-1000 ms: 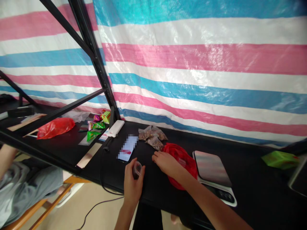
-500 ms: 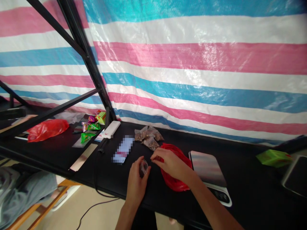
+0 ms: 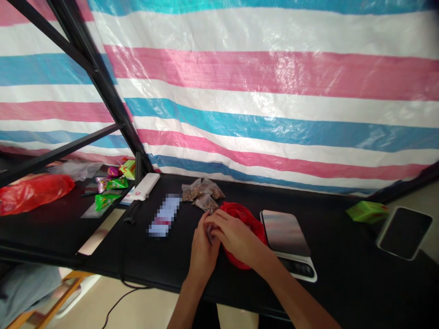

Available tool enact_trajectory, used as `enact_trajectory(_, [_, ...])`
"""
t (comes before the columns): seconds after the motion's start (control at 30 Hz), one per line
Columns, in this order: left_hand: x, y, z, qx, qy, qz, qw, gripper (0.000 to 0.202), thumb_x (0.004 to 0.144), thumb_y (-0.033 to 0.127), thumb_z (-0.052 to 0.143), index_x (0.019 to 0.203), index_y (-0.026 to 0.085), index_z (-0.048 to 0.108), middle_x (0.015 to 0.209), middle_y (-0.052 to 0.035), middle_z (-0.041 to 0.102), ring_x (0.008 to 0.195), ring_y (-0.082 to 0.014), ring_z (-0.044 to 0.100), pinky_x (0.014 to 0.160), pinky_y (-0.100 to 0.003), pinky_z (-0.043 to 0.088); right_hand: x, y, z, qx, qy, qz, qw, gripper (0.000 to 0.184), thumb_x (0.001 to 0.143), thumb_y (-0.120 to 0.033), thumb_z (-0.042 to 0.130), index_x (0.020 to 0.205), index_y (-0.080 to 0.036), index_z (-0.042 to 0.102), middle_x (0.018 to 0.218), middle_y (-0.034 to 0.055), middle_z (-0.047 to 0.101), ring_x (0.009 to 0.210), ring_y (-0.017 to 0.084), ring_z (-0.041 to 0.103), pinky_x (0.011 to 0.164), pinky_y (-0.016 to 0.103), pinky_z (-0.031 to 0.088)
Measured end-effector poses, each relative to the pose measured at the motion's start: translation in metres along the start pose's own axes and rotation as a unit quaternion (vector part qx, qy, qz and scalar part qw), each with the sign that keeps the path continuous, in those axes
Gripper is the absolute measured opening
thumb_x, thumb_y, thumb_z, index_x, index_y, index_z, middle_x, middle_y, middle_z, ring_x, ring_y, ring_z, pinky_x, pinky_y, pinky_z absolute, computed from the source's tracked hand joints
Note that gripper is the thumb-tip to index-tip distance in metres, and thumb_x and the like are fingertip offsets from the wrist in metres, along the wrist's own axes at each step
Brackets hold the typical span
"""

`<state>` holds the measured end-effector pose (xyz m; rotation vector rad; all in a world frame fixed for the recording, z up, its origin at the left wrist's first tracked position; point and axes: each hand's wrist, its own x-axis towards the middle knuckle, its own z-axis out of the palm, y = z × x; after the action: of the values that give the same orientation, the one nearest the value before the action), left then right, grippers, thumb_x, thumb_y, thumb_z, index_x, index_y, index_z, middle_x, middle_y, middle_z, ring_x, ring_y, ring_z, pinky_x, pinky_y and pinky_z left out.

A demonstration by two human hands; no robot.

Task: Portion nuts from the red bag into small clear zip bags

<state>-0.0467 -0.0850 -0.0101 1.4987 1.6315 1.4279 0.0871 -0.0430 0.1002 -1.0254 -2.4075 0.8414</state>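
Observation:
My left hand [image 3: 203,251] is curled around a small clear plastic bag [image 3: 210,234], held upright above the black table. The fingers of my right hand [image 3: 238,235] are bent together at the mouth of that bag; what they pinch, if anything, is hidden. Under my right wrist lies an open red plastic bag [image 3: 255,225], its contents mostly covered by the hand. Just beyond my fingertips several small clear bags of brown bits [image 3: 202,193] are piled. To the right sits a flat scale [image 3: 287,233] with a shiny metal plate.
A blurred-out phone [image 3: 166,214] and a white power bank [image 3: 147,186] lie left of my hands. Green snack packets [image 3: 107,201] and another red bag [image 3: 41,192] are farther left. A green box [image 3: 367,211] and a dark-screened device [image 3: 405,233] stand right. A cable [image 3: 120,269] hangs over the edge.
My right hand has moved left from over the red bag to the mouth of the small clear bag. The two hands now meet. The whole view has shifted slightly.

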Motion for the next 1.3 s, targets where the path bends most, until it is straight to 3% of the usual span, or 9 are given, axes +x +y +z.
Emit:
enact_trajectory(0.13, [0.008, 0.003, 0.003, -0.006, -0.044, 0.015, 0.999, 0.04, 0.094, 0.027, 0.062, 0.133, 0.021, 0.056, 0.118, -0.0113, 0.069, 0.108, -0.0238, 0.067, 0.095, -0.041, 0.054, -0.004, 0.002, -0.008, 0.042, 0.045, -0.019, 0.998, 0.042, 0.101, -0.012, 0.046, 0.139, -0.024, 0.059, 0.134, 0.0078, 0.064, 0.119, 0.019, 0.062, 0.106, 0.033, 0.048])
enact_trajectory(0.37, [0.001, 0.0, -0.007, -0.033, -0.023, -0.023, 0.999, 0.03, 0.095, 0.041, 0.064, 0.117, 0.02, 0.065, 0.104, -0.0075, 0.07, 0.093, -0.02, 0.068, 0.086, -0.034, 0.055, -0.015, 0.027, -0.022, 0.057, 0.147, 0.018, 0.987, 0.026, 0.104, -0.019, 0.046, 0.115, -0.024, 0.069, 0.116, 0.0048, 0.071, 0.11, 0.018, 0.066, 0.101, 0.031, 0.049])
enact_trajectory(0.57, [-0.022, -0.004, -0.044, -0.038, 0.084, -0.061, 0.994, 0.036, 0.094, 0.042, 0.066, 0.121, 0.02, 0.059, 0.097, -0.0044, 0.066, 0.088, -0.0164, 0.067, 0.083, -0.029, 0.056, 0.006, 0.038, -0.011, -0.084, 0.05, 0.03, 0.995, 0.027, 0.102, -0.016, 0.05, 0.115, -0.025, 0.071, 0.114, 0.0036, 0.072, 0.107, 0.019, 0.066, 0.099, 0.032, 0.046])
enact_trajectory(0.67, [-0.032, -0.01, -0.053, -0.005, 0.112, -0.075, 0.991, 0.05, 0.092, 0.043, 0.069, 0.133, 0.021, 0.053, 0.106, -0.0063, 0.064, 0.096, -0.0183, 0.067, 0.089, -0.032, 0.056, 0.02, 0.041, 0.003, -0.212, -0.02, 0.051, 0.976, 0.017, 0.099, -0.021, 0.058, 0.106, -0.023, 0.073, 0.112, 0.0064, 0.074, 0.108, 0.024, 0.065, 0.1, 0.038, 0.042])
enact_trajectory(0.77, [-0.039, -0.016, -0.052, 0.021, 0.091, -0.066, 0.993, 0.061, 0.093, 0.041, 0.068, 0.146, 0.023, 0.043, 0.122, -0.01, 0.061, 0.112, -0.0214, 0.064, 0.101, -0.04, 0.052, 0.029, 0.045, 0.019, -0.276, -0.048, 0.066, 0.958, 0.015, 0.094, -0.027, 0.067, 0.101, -0.016, 0.074, 0.109, 0.0141, 0.075, 0.111, 0.031, 0.063, 0.103, 0.046, 0.038])
enact_trajectory(0.9, [-0.04, -0.021, -0.049, -0.002, 0.039, -0.081, 0.996, 0.053, 0.097, 0.039, 0.061, 0.145, 0.025, 0.043, 0.13, -0.0115, 0.06, 0.118, -0.0222, 0.063, 0.108, -0.043, 0.048, 0.032, 0.049, 0.031, -0.284, -0.045, 0.075, 0.955, 0.019, 0.093, -0.024, 0.068, 0.104, -0.01, 0.073, 0.11, 0.0197, 0.073, 0.111, 0.034, 0.061, 0.103, 0.048, 0.035])
enact_trajectory(1.07, [-0.033, -0.019, -0.044, -0.009, 0.005, -0.115, 0.993, 0.047, 0.097, 0.042, 0.061, 0.139, 0.025, 0.05, 0.126, -0.0101, 0.064, 0.114, -0.0227, 0.064, 0.107, -0.044, 0.048, 0.018, 0.029, 0.016, -0.241, -0.029, 0.052, 0.969, 0.013, 0.099, -0.022, 0.06, 0.1, -0.021, 0.073, 0.11, 0.0072, 0.072, 0.107, 0.024, 0.061, 0.094, 0.039, 0.036])
enact_trajectory(1.17, [-0.032, -0.014, -0.039, -0.018, -0.006, -0.115, 0.993, 0.048, 0.096, 0.041, 0.062, 0.139, 0.024, 0.05, 0.128, -0.0105, 0.063, 0.117, -0.0232, 0.064, 0.106, -0.042, 0.048, 0.002, 0.003, 0.007, -0.111, 0.035, -0.001, 0.993, 0.012, 0.101, -0.026, 0.061, 0.108, -0.027, 0.071, 0.11, 0.0019, 0.071, 0.107, 0.02, 0.06, 0.093, 0.036, 0.034])
enact_trajectory(1.3, [-0.034, -0.003, -0.029, -0.072, -0.025, -0.093, 0.993, 0.047, 0.096, 0.037, 0.062, 0.138, 0.022, 0.048, 0.137, -0.0118, 0.061, 0.122, -0.0225, 0.063, 0.105, -0.037, 0.05, -0.015, -0.019, 0.007, -0.046, 0.02, -0.035, 0.998, 0.012, 0.099, -0.021, 0.064, 0.104, -0.028, 0.072, 0.103, -0.0009, 0.07, 0.099, 0.017, 0.06, 0.09, 0.034, 0.034])
